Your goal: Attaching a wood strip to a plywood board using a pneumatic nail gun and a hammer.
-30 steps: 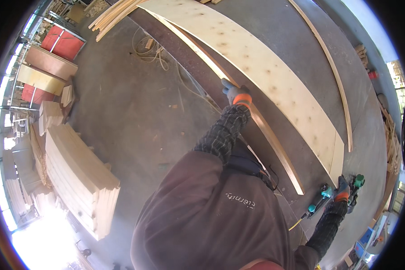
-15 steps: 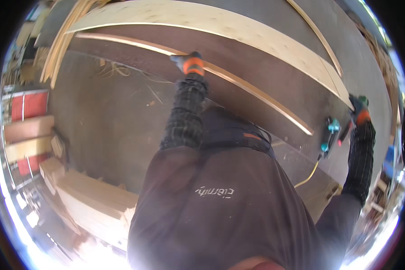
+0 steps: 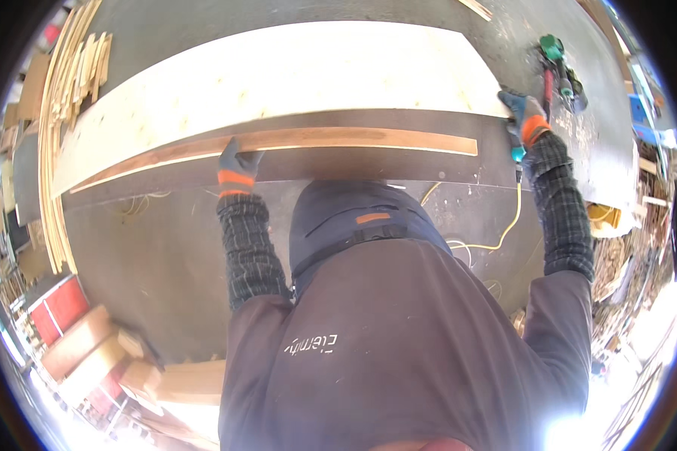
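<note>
A long pale board (image 3: 293,71) lies across the dark worktop (image 3: 301,169) in front of me. Along its near side runs a narrow wooden strip (image 3: 353,139) with a brown face and a pale lower edge; their left ends come close together, while a dark gap separates them toward the right. My left hand (image 3: 238,160), in a grey glove with an orange cuff, is closed on the strip left of its middle. At the board's near right corner, my gloved right hand (image 3: 525,116) grips the edge. Part of a teal power tool (image 3: 517,153) shows below that hand.
A yellow hose or cord (image 3: 515,218) trails from the teal tool. Farther right lie a green tool (image 3: 551,47) and a red-handled tool (image 3: 547,90). Thin wooden strips (image 3: 51,173) are piled at the left. Thick timber blocks (image 3: 83,342) stand lower left.
The view has turned, and the board and strip now lie more level across it. The strip's right end is nearer the board. Both hands keep hold of the same pieces.
</note>
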Demonstrator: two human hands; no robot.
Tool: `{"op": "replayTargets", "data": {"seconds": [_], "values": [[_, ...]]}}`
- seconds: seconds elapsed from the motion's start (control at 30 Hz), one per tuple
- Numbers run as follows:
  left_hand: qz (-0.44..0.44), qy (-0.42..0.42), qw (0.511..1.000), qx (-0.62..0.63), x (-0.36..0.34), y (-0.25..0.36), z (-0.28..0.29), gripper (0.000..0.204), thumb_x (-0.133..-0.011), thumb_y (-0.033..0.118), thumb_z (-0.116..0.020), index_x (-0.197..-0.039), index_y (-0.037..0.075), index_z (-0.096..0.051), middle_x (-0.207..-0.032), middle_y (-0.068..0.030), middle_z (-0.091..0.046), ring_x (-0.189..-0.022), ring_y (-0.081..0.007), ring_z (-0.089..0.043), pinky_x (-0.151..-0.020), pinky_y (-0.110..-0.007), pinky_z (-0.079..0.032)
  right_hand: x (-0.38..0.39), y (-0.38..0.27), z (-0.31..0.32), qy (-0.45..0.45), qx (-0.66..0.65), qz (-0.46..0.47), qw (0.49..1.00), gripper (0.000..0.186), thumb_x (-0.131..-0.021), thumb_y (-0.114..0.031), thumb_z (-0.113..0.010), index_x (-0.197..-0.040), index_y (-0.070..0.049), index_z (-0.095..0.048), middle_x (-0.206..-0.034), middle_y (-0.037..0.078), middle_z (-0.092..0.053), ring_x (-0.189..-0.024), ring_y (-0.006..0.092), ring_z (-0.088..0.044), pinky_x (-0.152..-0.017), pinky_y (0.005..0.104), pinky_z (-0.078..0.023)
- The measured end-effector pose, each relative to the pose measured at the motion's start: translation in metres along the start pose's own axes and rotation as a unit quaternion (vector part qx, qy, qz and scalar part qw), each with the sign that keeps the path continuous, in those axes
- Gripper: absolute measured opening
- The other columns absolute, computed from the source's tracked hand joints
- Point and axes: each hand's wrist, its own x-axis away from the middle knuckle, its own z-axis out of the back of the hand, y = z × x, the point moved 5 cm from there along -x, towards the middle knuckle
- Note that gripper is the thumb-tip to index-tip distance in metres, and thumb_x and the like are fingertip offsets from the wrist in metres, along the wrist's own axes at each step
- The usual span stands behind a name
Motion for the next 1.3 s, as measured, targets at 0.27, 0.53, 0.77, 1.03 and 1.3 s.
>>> {"op": "replayTargets", "data": {"seconds": [0.27, 0.53, 0.77, 1.03, 1.3], "values": [[0.068, -0.114, 0.989, -0.057, 0.004, -0.002, 0.021, 0.038, -0.105, 0.007, -0.054, -0.141, -0.003, -0.055, -0.140, -0.0249, -0.063, -0.132, -0.0398, -0.060, -0.107, -0.061, -0.056, 0.037, 0.067, -0.058, 0.048, -0.081, -0.061, 0.994, 0.047, -0.095, -0.033, -0.075, -0.139, -0.018, -0.068, -0.107, 0.003, -0.078, -0.081, 0.0195, -0.072, -0.055, 0.0354, -0.054], [0.004, -0.112, 0.991, -0.073, 0.011, -0.013, 0.017, 0.043, -0.104, 0.009, -0.054, -0.143, -0.007, -0.051, -0.138, -0.0229, -0.065, -0.114, -0.0381, -0.069, -0.107, -0.048, -0.057, 0.006, 0.107, -0.049, 0.020, -0.018, 0.041, 0.999, 0.053, -0.101, -0.029, -0.067, -0.148, -0.007, -0.058, -0.125, 0.008, -0.072, -0.110, 0.0235, -0.066, -0.082, 0.0419, -0.058], [0.017, -0.088, 0.996, -0.013, 0.026, -0.003, -0.024, 0.043, -0.105, 0.004, -0.048, -0.144, -0.012, -0.048, -0.142, -0.0270, -0.061, -0.127, -0.0424, -0.064, -0.098, -0.051, -0.064, 0.016, 0.096, -0.066, 0.073, 0.390, 0.305, 0.866, 0.068, -0.097, -0.029, -0.065, -0.157, -0.004, -0.044, -0.146, 0.026, -0.059, -0.131, 0.0421, -0.060, -0.109, 0.0450, -0.048], [0.028, -0.083, 0.996, 0.003, 0.032, -0.007, -0.023, 0.043, -0.103, 0.006, -0.049, -0.142, -0.011, -0.052, -0.139, -0.0259, -0.063, -0.123, -0.0400, -0.067, -0.096, -0.049, -0.064, 0.051, 0.088, -0.077, -0.010, 0.281, 0.343, 0.896, 0.090, -0.089, -0.020, -0.074, -0.167, -0.014, -0.028, -0.155, 0.025, -0.053, -0.140, 0.0411, -0.054, -0.113, 0.0438, -0.046], [0.020, -0.190, 0.773, -0.604, 0.033, 0.043, -0.014, 0.026, -0.104, 0.014, -0.058, -0.121, -0.002, -0.069, -0.123, -0.0196, -0.071, -0.110, -0.0285, -0.071, -0.088, -0.040, -0.062, 0.054, 0.075, -0.096, -0.007, 0.362, 0.181, 0.915, 0.091, -0.088, -0.012, -0.073, -0.167, -0.012, -0.028, -0.154, 0.024, -0.054, -0.136, 0.0401, -0.058, -0.110, 0.0434, -0.049]]}}
